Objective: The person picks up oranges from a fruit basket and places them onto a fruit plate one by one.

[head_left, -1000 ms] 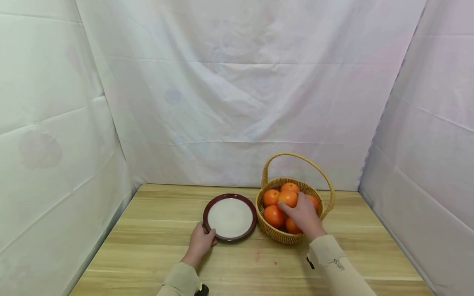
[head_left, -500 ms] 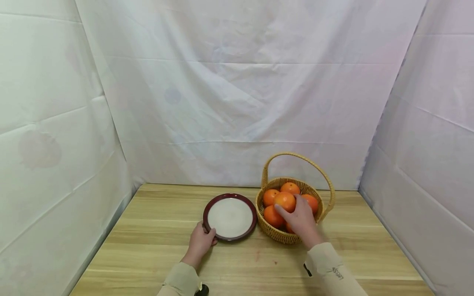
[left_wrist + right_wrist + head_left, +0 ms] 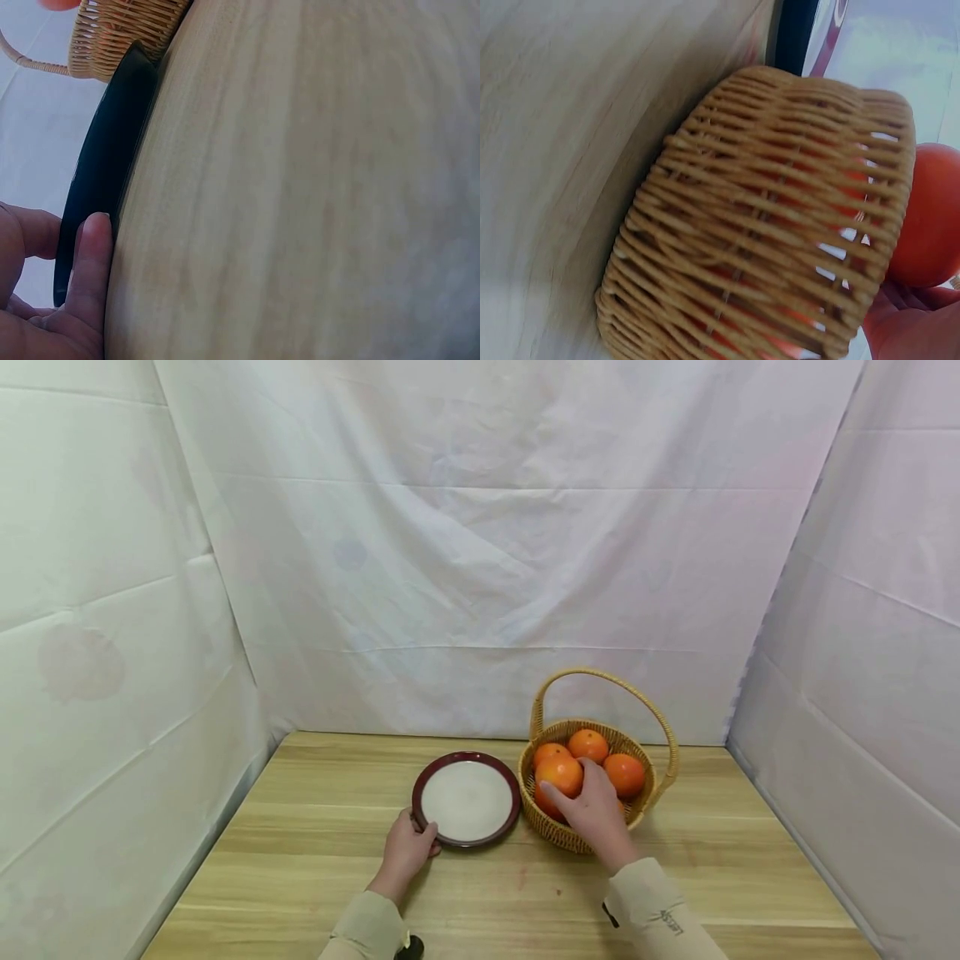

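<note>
My left hand (image 3: pixel 407 850) pinches the near-left rim of a plate (image 3: pixel 467 802), white with a dark red border. In the left wrist view, fingers and thumb lie on either side of the plate's dark edge (image 3: pixel 112 150). Over the near-left part of a wicker basket (image 3: pixel 558 835), my right hand (image 3: pixel 595 806) grips an orange (image 3: pixel 558 774). Several other oranges lie in the basket, among them one at the back (image 3: pixel 588 744) and one at the right (image 3: pixel 624 775). In the right wrist view, the held orange (image 3: pixel 930 217) shows beyond the basket wall (image 3: pixel 765 202).
The basket's tall arched handle (image 3: pixel 600 674) rises behind and to the right of the right hand. Plate and basket stand side by side on a wooden table (image 3: pixel 315 827). White cloth (image 3: pixel 465 568) hangs behind and at both sides.
My right hand has moved left and toward the near side with the orange, uncovering the orange at the basket's right. My left hand and the plate have stayed put.
</note>
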Available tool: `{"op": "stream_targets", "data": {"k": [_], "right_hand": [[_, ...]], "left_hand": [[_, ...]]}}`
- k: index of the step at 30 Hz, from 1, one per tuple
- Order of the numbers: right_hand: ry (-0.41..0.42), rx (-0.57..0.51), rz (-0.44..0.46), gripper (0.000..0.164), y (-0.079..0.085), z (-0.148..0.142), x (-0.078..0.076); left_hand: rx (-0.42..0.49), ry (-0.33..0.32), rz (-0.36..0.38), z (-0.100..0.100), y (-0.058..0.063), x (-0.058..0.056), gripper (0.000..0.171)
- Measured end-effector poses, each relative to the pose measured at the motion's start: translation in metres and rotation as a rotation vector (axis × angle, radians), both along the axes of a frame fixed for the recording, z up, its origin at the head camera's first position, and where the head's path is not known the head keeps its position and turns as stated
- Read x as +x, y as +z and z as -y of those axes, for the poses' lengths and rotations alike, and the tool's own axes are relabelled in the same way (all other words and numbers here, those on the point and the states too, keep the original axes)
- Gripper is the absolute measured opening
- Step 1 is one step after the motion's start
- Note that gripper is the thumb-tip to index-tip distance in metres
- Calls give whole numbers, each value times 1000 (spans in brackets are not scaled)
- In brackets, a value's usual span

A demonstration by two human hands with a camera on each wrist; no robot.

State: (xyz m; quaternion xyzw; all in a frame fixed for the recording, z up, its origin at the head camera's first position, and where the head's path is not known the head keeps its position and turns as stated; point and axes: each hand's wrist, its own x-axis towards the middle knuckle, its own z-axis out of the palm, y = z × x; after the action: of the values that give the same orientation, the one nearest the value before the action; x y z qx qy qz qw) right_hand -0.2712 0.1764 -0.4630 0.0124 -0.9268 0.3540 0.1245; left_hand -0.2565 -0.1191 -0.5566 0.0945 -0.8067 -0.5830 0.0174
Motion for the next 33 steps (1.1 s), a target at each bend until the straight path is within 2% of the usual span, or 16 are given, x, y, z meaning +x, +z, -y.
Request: {"op": "stream_targets", "data": {"k": [12, 20, 27, 33], "right_hand": [[9, 28, -35, 89, -3, 14, 2], [26, 0, -32, 91, -1, 25, 2], [27, -9, -40, 86, -3, 35, 3], [48, -33, -30, 90, -4, 40, 3]], "left_hand": [[0, 3, 0, -1, 2, 1, 56], [-4, 9, -2, -1, 4, 1, 56], [-8, 10, -1, -3, 5, 2, 55], [-13, 16, 2, -2, 5, 1, 55]]}}
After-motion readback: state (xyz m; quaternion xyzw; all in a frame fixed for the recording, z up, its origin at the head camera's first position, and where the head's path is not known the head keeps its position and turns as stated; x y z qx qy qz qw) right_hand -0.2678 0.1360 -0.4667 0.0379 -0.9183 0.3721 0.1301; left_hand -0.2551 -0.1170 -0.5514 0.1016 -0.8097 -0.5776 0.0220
